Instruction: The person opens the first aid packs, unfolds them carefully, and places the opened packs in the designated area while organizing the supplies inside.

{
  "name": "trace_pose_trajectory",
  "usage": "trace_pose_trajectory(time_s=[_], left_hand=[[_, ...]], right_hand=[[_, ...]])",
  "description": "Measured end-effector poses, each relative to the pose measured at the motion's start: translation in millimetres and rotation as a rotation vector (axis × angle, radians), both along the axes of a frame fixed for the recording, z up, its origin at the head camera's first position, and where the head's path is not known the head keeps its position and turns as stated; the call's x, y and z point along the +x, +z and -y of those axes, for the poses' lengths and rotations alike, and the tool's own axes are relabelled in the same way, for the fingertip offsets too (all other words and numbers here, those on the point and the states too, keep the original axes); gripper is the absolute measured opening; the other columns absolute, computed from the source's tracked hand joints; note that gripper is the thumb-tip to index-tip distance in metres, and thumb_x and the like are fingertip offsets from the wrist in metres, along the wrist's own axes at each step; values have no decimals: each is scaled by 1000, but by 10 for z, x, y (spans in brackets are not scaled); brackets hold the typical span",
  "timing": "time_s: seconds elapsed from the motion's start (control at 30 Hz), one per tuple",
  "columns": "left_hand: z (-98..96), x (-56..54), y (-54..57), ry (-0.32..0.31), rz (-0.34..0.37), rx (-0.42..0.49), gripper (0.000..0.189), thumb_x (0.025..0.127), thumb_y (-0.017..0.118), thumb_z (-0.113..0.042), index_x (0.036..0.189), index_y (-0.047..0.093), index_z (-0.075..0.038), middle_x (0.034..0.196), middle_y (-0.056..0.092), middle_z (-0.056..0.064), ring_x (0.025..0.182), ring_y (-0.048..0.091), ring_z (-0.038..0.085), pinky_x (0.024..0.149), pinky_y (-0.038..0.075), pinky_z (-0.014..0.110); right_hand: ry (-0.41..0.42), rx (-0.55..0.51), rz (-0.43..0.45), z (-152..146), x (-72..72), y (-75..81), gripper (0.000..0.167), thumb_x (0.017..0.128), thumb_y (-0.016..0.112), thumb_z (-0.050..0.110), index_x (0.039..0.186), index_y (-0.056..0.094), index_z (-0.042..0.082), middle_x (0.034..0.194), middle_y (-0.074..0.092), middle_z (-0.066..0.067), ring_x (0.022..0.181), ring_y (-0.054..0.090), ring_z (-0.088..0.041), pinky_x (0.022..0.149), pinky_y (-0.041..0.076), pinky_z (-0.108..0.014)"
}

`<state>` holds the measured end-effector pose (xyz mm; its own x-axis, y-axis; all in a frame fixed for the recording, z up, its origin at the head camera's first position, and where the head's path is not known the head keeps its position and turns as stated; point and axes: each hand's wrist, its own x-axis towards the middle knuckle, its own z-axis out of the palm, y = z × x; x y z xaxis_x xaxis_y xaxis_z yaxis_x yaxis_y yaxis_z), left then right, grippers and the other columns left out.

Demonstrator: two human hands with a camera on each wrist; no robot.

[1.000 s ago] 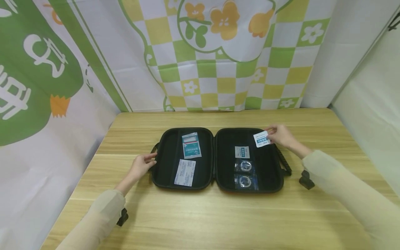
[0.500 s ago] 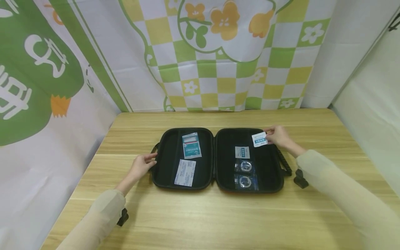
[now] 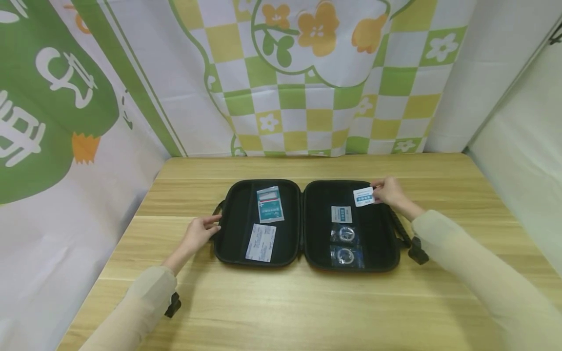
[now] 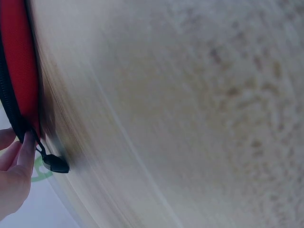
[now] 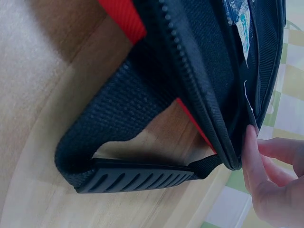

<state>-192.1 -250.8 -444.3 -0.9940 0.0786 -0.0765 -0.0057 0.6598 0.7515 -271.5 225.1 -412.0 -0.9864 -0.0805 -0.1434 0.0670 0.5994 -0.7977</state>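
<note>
A black zip case [image 3: 377, 253] with red outer sides lies unfolded on the wooden table. My right hand [image 3: 391, 191] pinches a small white-and-blue sachet [image 3: 363, 197] by its right edge, over the upper right of the right half. In the right wrist view, the sachet [image 5: 250, 109] is seen nearly edge-on, close to the inner rim. My left hand [image 3: 199, 235] holds the left rim between fingers and thumb; the left wrist view shows these fingers [image 4: 26, 147] beside the zipper pull [image 4: 55, 164].
Another sachet [image 3: 341, 214] and two clear packets with ring-shaped contents [image 3: 346, 256] lie in the right half. The left half holds a teal packet [image 3: 270, 207] and a white printed packet [image 3: 261, 243]. A carry handle [image 5: 137, 175] sticks out at the right. Patterned cloth [image 3: 290, 112] hangs behind the table.
My right hand has shifted slightly left with the sachet, which now tilts less. My left hand stays at the left rim.
</note>
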Motion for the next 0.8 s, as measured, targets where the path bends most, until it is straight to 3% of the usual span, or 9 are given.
trace_pose_trajectory(time_s=[0.2,0.33,0.8], left_hand=[[-2,-1,4,-2,8,3,36,86,54,-3,120,50,6,117,53,23,101,56,34,81,47,42],[-1,-2,6,5,17,11,36,86,53,-3,121,50,6,118,53,23,102,55,34,82,47,42],[-6,-5,9,2,6,0,35,86,54,-3,120,51,6,116,54,23,101,56,34,81,47,41]], right_hand=[[-11,-8,18,26,-24,-26,39,75,42,-14,113,43,-24,101,50,-41,68,61,-23,61,53,-29],[10,-83,42,65,-39,-53,37,79,41,-13,114,41,-25,103,48,-41,68,60,-19,66,53,-32],[2,-179,111,146,-121,-165,37,80,43,-13,116,40,-24,91,52,-28,63,55,-10,64,53,-27]])
